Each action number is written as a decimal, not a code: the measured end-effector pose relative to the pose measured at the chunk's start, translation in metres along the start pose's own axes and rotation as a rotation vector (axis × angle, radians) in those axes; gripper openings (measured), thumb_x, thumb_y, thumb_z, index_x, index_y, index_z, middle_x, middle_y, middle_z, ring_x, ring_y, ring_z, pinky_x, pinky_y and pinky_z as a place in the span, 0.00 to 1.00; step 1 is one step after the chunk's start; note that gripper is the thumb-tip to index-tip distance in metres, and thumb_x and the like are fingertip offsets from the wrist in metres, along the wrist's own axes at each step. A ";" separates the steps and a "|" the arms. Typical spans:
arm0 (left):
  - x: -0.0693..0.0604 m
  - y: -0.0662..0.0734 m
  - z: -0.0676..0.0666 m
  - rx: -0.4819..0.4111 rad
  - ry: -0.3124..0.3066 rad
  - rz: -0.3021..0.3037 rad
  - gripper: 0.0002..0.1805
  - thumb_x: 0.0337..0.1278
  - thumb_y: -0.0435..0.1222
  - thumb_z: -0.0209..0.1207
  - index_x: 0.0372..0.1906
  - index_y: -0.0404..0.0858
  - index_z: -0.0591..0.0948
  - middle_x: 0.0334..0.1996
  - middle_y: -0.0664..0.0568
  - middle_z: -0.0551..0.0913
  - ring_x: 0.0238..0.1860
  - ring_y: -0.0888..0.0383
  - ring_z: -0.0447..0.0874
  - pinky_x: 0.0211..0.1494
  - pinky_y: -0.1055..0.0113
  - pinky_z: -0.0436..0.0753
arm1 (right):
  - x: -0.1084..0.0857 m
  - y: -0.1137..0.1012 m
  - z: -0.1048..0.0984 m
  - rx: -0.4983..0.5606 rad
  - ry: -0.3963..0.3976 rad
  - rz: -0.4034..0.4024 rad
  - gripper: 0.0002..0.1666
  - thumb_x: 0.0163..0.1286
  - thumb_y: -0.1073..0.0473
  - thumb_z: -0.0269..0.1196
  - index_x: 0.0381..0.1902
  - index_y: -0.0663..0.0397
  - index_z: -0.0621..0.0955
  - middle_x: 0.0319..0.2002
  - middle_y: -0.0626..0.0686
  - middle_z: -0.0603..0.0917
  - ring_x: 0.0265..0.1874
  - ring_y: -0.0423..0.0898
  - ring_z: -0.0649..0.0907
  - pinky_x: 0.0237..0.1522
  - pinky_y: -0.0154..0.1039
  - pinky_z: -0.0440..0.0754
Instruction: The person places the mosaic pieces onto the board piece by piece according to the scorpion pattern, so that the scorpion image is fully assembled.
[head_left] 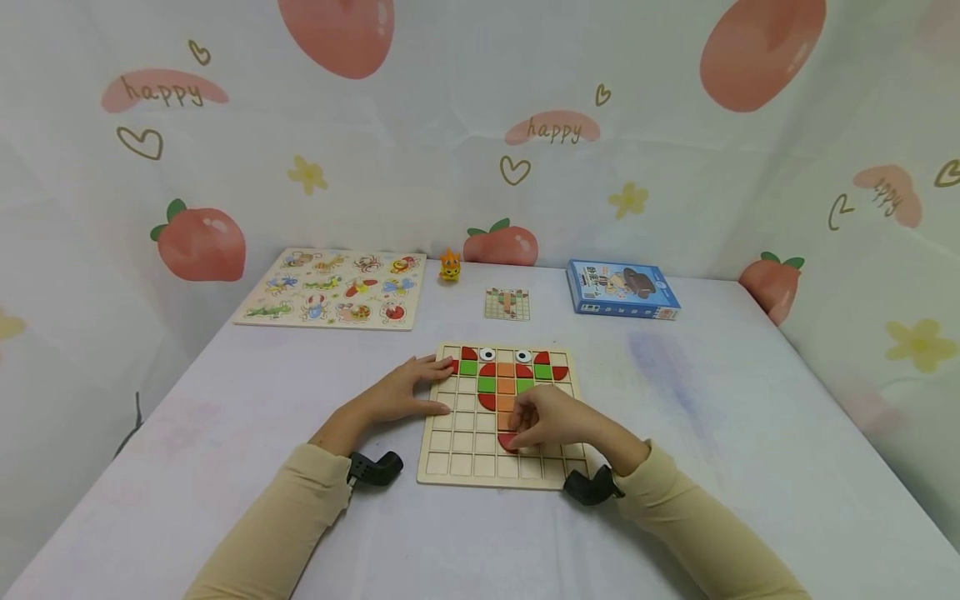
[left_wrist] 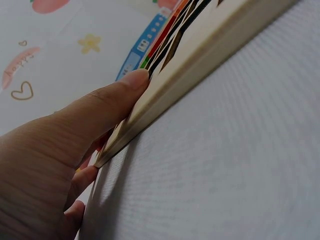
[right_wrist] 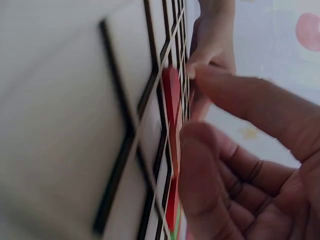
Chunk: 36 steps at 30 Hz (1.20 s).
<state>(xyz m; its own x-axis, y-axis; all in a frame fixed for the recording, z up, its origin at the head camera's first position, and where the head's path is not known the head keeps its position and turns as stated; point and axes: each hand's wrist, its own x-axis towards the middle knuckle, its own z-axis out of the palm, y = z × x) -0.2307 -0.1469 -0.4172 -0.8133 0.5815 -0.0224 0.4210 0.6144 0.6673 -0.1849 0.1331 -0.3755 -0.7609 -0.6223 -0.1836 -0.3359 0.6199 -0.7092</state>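
A wooden grid board (head_left: pixel 459 443) lies on the table with a pattern of orange squares (head_left: pixel 506 386), green squares (head_left: pixel 468 367), red rounded pieces and two eye discs (head_left: pixel 487 355). My left hand (head_left: pixel 401 390) rests at the board's left edge, its fingers spread. The left wrist view shows its thumb (left_wrist: pixel 134 80) on the board's rim. Over the lower middle of the grid is my right hand (head_left: pixel 558 417), fingers bent, beside a red rounded piece (head_left: pixel 507 442) below the orange column. In the right wrist view its thumb and index finger stand apart near that piece (right_wrist: pixel 171 92).
Behind the board lies a small pattern card (head_left: pixel 507 304). A blue box (head_left: pixel 622 289) sits at the back right. At the back left is an insect puzzle board (head_left: pixel 333 287), with a small orange and yellow figurine (head_left: pixel 450 267) beside it. A printed cloth hangs behind.
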 end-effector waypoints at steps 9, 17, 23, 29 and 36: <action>-0.001 0.001 -0.001 -0.009 0.003 -0.009 0.41 0.47 0.53 0.65 0.66 0.40 0.68 0.71 0.56 0.58 0.74 0.46 0.44 0.76 0.46 0.42 | -0.023 0.021 -0.022 0.148 -0.024 0.025 0.09 0.55 0.59 0.69 0.30 0.58 0.83 0.24 0.47 0.81 0.22 0.39 0.76 0.25 0.30 0.79; -0.001 0.000 -0.002 -0.009 0.005 0.009 0.40 0.47 0.51 0.65 0.66 0.39 0.68 0.71 0.55 0.59 0.75 0.47 0.44 0.76 0.47 0.41 | -0.048 0.039 -0.038 0.240 -0.014 0.058 0.13 0.58 0.60 0.67 0.36 0.67 0.81 0.25 0.49 0.81 0.20 0.38 0.77 0.25 0.34 0.81; 0.000 0.000 -0.002 -0.008 0.004 0.017 0.40 0.47 0.51 0.65 0.66 0.38 0.68 0.71 0.55 0.59 0.75 0.47 0.44 0.76 0.47 0.41 | -0.069 0.056 -0.045 0.298 0.018 0.076 0.16 0.59 0.59 0.66 0.40 0.68 0.81 0.26 0.46 0.82 0.21 0.36 0.75 0.25 0.31 0.79; 0.000 0.000 -0.001 -0.008 0.004 0.008 0.41 0.47 0.51 0.65 0.66 0.39 0.68 0.71 0.54 0.58 0.75 0.46 0.43 0.76 0.47 0.41 | -0.087 0.067 -0.048 0.306 0.051 0.106 0.16 0.60 0.60 0.65 0.41 0.68 0.81 0.24 0.47 0.82 0.21 0.39 0.78 0.21 0.33 0.78; -0.001 0.002 -0.001 -0.013 0.000 -0.001 0.41 0.47 0.52 0.65 0.66 0.39 0.68 0.71 0.55 0.58 0.75 0.46 0.43 0.76 0.47 0.41 | -0.103 0.082 -0.047 0.261 0.087 0.157 0.15 0.59 0.60 0.66 0.41 0.66 0.81 0.23 0.52 0.84 0.20 0.38 0.77 0.24 0.33 0.78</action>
<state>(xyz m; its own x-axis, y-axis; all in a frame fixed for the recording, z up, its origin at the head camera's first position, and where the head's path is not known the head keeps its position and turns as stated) -0.2297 -0.1468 -0.4148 -0.8134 0.5812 -0.0228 0.4152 0.6077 0.6770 -0.1600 0.2709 -0.3829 -0.8405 -0.4788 -0.2536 -0.0654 0.5543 -0.8298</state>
